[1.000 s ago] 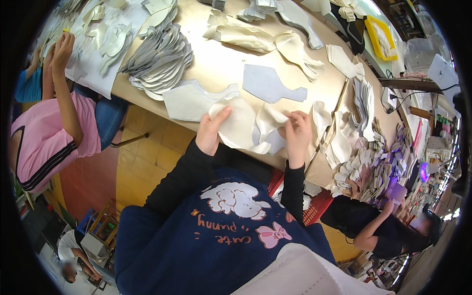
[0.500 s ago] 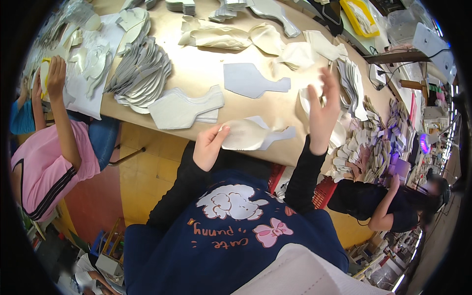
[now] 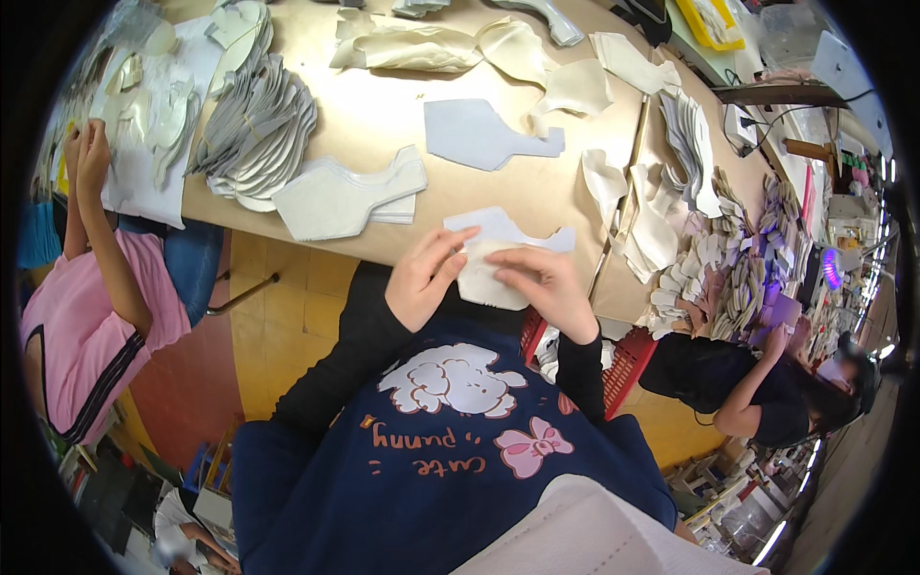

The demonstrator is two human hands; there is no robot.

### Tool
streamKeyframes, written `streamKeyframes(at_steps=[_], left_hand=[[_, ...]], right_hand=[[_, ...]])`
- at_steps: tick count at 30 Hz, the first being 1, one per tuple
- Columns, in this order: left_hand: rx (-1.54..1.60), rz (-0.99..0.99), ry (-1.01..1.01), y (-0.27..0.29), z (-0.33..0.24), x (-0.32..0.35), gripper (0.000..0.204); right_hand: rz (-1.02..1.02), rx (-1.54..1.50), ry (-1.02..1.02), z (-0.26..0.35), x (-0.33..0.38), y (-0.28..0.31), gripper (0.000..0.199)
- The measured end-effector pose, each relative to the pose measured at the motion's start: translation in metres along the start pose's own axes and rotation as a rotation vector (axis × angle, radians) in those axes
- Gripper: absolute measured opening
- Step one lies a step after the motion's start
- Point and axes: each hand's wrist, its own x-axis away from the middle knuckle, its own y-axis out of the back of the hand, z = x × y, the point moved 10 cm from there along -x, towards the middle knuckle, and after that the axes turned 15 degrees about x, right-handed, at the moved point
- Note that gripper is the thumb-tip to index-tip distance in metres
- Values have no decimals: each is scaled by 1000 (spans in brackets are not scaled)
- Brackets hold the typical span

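Both my hands meet over a cream cut piece of soft material (image 3: 491,287) at the table's near edge. My left hand (image 3: 422,278) pinches its left side between thumb and fingers. My right hand (image 3: 548,287) has its thumb and fingertips closed on the right part of it. Just behind the piece lies a flat grey-blue cut piece (image 3: 491,224) of the same wide-ended, narrow-tailed outline, partly covered. Farther back, a second grey-blue piece (image 3: 470,134) rests flat on the table. To the left sits a small stack of pale cut pieces (image 3: 331,196).
A fanned grey stack (image 3: 254,144) stands at the left of the brown-covered table (image 3: 379,110). Loose cream pieces (image 3: 422,46) lie along the back, others (image 3: 652,230) at right. A co-worker in pink (image 3: 105,307) sits left; another in dark clothes (image 3: 728,383) is at right. A red basket (image 3: 628,364) stands below.
My right hand has come down from above the right side of the table onto the cream piece. The cream piece has moved nearer me, with my left hand still on it.
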Motion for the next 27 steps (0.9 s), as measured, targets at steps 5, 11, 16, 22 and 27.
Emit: streamKeyframes(at_steps=[5,11,16,22,27], left_hand=[[-615,-140,-227,21,-2,12,27],[-654,-244,-100,29,21,19,40],[-642,-285,-58,30,25,18,40],[-640,-295,-69,30,24,16,37],[-631,-286,-66,30,23,16,33]], right_hand=[[-109,155,-9,1,-2,21,35],[68,321,99,8,-30,-5,34],[95,323,87,-5,-49,-19,33],[92,322,91,-14,-52,-24,34],[76,347,94,-17,-53,-26,33]])
